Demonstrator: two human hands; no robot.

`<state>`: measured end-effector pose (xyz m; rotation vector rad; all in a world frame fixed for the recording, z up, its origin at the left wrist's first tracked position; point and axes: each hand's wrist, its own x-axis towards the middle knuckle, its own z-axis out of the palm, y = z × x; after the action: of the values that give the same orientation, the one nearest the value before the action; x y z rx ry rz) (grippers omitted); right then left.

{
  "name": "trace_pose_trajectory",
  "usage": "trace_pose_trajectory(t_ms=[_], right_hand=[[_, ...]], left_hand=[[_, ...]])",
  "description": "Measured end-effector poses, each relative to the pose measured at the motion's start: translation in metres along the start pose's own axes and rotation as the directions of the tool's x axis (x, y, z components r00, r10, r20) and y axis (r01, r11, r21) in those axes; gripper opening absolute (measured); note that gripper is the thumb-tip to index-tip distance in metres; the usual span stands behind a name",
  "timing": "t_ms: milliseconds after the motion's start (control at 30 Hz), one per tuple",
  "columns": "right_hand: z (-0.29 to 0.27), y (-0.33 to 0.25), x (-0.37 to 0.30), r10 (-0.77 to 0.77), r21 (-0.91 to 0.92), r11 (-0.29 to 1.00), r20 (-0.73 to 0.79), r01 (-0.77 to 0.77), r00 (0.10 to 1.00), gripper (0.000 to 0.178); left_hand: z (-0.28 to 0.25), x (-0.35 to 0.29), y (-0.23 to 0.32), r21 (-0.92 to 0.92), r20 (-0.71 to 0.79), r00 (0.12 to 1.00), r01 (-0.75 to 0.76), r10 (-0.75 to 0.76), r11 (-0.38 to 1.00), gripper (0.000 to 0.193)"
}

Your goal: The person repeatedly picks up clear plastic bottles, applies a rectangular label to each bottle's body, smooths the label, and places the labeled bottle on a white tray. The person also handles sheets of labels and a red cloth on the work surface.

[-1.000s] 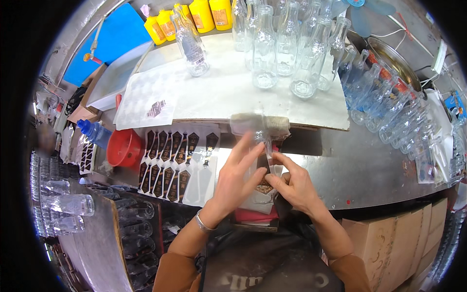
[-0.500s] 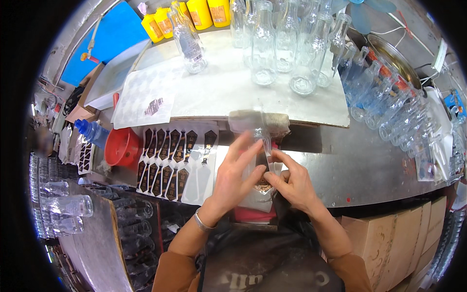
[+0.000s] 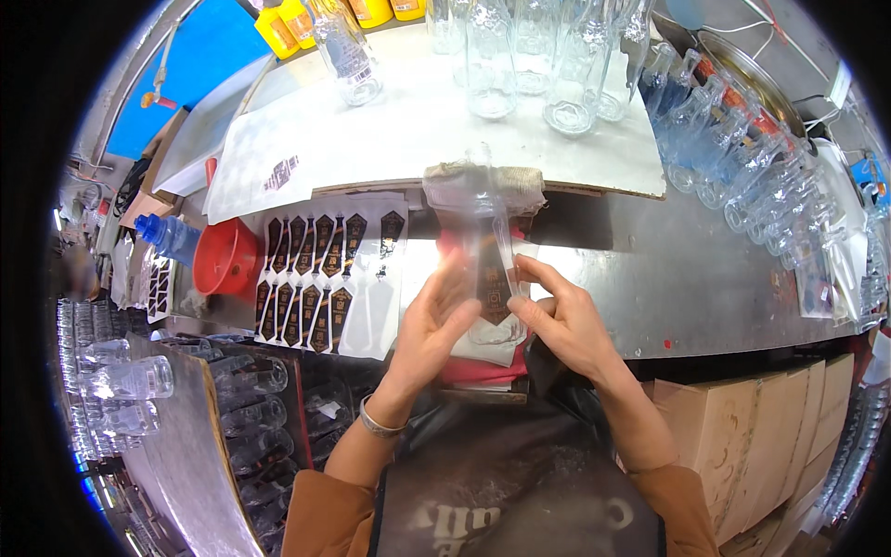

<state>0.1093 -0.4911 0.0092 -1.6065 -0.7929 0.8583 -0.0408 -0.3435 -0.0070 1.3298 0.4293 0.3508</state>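
A clear glass bottle (image 3: 498, 331) lies in front of me, its neck pointing away over a cloth-wrapped rest (image 3: 520, 188). A black tie-shaped label (image 3: 494, 292) with copper print shows on its body. My left hand (image 3: 429, 320) holds the bottle's left side, thumb along the edge and fingers partly hidden behind the glass. On the right side, my right hand (image 3: 568, 325) grips it between thumb and fingers. Under the bottle are a pink cloth (image 3: 478, 373) and a pale sheet. To the left lies a sheet of black labels (image 3: 376, 311), with several blank backing spots on its right part.
Several clear bottles (image 3: 490, 79) stand on the white-topped raised board (image 3: 390, 153); more crowd the right side (image 3: 733, 172). A red bucket (image 3: 225, 260) and blue bottle (image 3: 167, 237) are at left. Cardboard boxes (image 3: 724, 436) stand at lower right; racked bottles lie lower left.
My left hand has come down from over the bottle to its left side. The bottle has turned or shifted so the black label shows more fully. The whole view has tilted slightly.
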Motion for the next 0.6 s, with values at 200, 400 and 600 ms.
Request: trace_pose_trajectory(t_ms=[200,400,600], right_hand=[[0.0041,0.0001,0.0023,0.002,-0.062,0.998,0.001,-0.002,1.000,0.058],[0.0041,0.0000,0.0025,0.003,-0.063,0.998,0.007,-0.002,1.000,0.058],[0.0031,0.0011,0.0029,0.012,-0.063,0.998,0.011,-0.011,1.000,0.058]], left_hand=[[0.0025,0.0014,-0.0001,-0.017,-0.022,1.000,-0.007,0.006,1.000,0.065],[0.0025,0.0020,-0.0019,-0.046,-0.014,1.000,-0.028,0.027,0.999,0.064],[0.0021,0.0017,-0.0019,-0.043,0.004,1.000,-0.016,0.016,0.999,0.070]])
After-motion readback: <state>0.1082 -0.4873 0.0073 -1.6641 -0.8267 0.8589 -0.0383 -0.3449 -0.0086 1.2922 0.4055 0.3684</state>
